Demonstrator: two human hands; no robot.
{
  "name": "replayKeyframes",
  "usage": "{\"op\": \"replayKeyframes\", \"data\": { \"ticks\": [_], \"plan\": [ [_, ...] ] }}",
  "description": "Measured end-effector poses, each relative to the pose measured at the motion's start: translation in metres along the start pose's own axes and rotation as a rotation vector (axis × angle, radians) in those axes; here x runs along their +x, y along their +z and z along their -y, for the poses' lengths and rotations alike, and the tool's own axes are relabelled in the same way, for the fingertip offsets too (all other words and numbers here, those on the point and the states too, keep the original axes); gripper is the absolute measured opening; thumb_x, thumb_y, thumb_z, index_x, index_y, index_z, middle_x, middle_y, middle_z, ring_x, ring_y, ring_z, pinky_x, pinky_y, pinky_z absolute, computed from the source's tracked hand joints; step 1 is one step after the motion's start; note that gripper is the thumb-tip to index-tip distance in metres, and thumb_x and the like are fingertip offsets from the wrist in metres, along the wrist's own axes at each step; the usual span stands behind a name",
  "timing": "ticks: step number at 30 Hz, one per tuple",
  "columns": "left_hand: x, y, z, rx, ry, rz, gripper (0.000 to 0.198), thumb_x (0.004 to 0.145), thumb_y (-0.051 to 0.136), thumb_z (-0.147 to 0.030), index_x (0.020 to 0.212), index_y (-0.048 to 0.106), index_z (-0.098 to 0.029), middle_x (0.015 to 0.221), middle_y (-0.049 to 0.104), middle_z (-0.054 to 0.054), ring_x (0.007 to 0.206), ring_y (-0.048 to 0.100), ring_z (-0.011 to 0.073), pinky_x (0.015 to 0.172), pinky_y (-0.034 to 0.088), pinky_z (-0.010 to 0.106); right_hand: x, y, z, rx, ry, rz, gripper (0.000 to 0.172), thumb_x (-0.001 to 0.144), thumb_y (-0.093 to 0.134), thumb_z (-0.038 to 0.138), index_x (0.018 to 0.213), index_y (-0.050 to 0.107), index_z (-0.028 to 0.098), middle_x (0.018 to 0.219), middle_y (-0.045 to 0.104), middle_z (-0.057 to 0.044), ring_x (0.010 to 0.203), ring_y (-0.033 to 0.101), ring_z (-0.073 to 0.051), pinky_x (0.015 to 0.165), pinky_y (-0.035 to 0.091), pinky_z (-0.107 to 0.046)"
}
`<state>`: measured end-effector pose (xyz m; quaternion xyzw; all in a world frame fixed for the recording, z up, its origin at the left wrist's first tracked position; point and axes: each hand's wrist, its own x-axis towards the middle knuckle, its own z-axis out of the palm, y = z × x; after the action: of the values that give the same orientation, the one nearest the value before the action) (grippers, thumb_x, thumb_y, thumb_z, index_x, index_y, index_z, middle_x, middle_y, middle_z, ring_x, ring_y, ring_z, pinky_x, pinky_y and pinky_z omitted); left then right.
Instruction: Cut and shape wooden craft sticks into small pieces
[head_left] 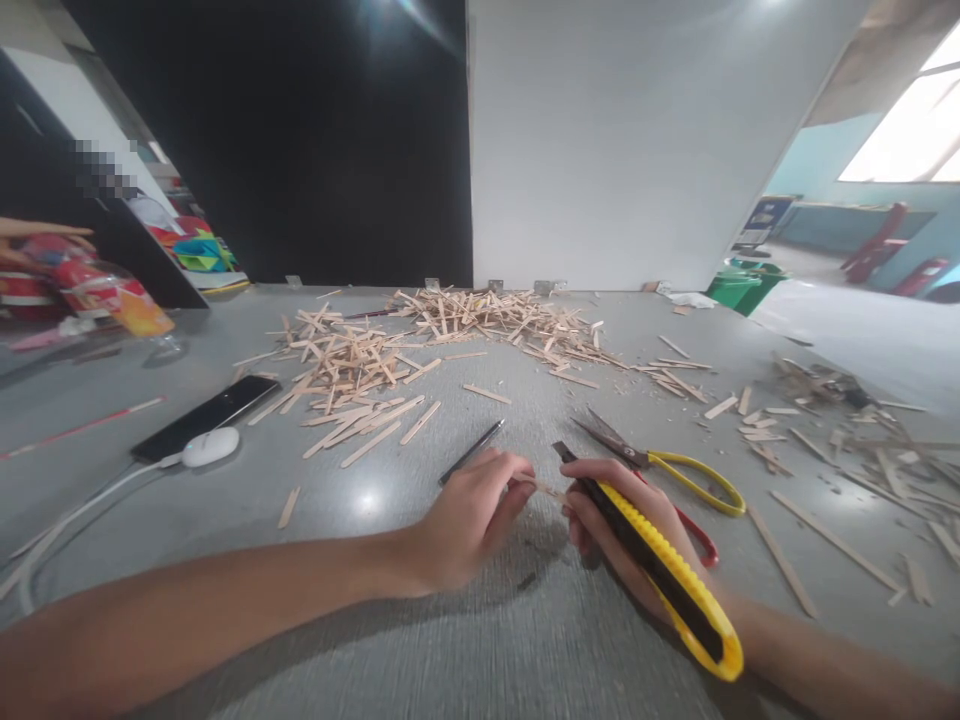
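My left hand [480,505] pinches one end of a thin wooden stick [549,489] between thumb and fingers, just above the table. In my right hand [622,530] lies a yellow and black box cutter [660,570], its dark tip pointing up and left. The fingertips of that hand also meet the stick's other end. Behind my left hand a dark pen [472,450] rests on the table. Scissors [652,460] with one yellow and one red handle lie just beyond my right hand, which partly covers them.
Piles of wooden sticks [480,320] spread across the back of the table. Cut scraps [885,460] litter the right side. At left are a black phone [206,415], a white charger [211,447] with a cable, and another person's hand [45,235] near a bottle [124,300].
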<state>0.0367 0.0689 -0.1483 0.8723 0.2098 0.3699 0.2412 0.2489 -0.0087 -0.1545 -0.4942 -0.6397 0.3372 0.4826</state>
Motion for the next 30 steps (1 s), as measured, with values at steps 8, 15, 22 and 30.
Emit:
{"op": "replayKeyframes", "data": {
  "ticks": [8, 15, 22, 30],
  "plan": [
    [0.001, -0.001, 0.0, -0.084, 0.093, 0.043, 0.005, 0.103, 0.053, -0.02, 0.106, 0.057, -0.02, 0.083, 0.062, 0.001, 0.071, 0.057, 0.0141, 0.065, 0.044, 0.026, -0.002, -0.001, 0.0, -0.04, -0.137, -0.118, 0.023, 0.103, 0.058, 0.023, 0.124, 0.057, 0.034, 0.085, 0.068, 0.004, 0.061, 0.066, -0.01, 0.053, 0.055, -0.018],
    [0.0, -0.001, -0.003, -0.148, -0.042, 0.149, 0.013, 0.105, 0.05, -0.024, 0.11, 0.06, -0.019, 0.078, 0.064, 0.0, 0.061, 0.053, 0.0122, 0.056, 0.04, 0.025, -0.001, 0.0, 0.002, 0.02, -0.137, -0.096, 0.024, 0.103, 0.056, 0.02, 0.125, 0.056, 0.032, 0.081, 0.066, 0.004, 0.061, 0.066, -0.011, 0.052, 0.055, -0.019],
    [0.012, -0.008, -0.011, -0.236, -0.293, 0.002, 0.02, 0.108, 0.049, -0.035, 0.1, 0.058, -0.019, 0.073, 0.06, -0.002, 0.059, 0.052, 0.0113, 0.053, 0.038, 0.023, 0.0, 0.002, -0.006, -0.174, -0.075, -0.213, 0.042, 0.101, 0.054, 0.022, 0.142, 0.05, 0.033, 0.116, 0.072, -0.007, 0.094, 0.074, -0.021, 0.081, 0.063, -0.036],
    [0.052, -0.076, -0.064, -0.36, -0.36, -0.043, 0.024, 0.106, 0.054, -0.041, 0.103, 0.063, -0.02, 0.065, 0.063, -0.003, 0.051, 0.051, 0.0092, 0.047, 0.043, 0.021, 0.006, -0.012, -0.006, -0.833, -0.173, 0.168, 0.06, 0.102, 0.035, 0.013, 0.161, 0.031, 0.024, 0.143, 0.063, -0.016, 0.129, 0.062, -0.026, 0.106, 0.054, -0.048]
  ]
}}
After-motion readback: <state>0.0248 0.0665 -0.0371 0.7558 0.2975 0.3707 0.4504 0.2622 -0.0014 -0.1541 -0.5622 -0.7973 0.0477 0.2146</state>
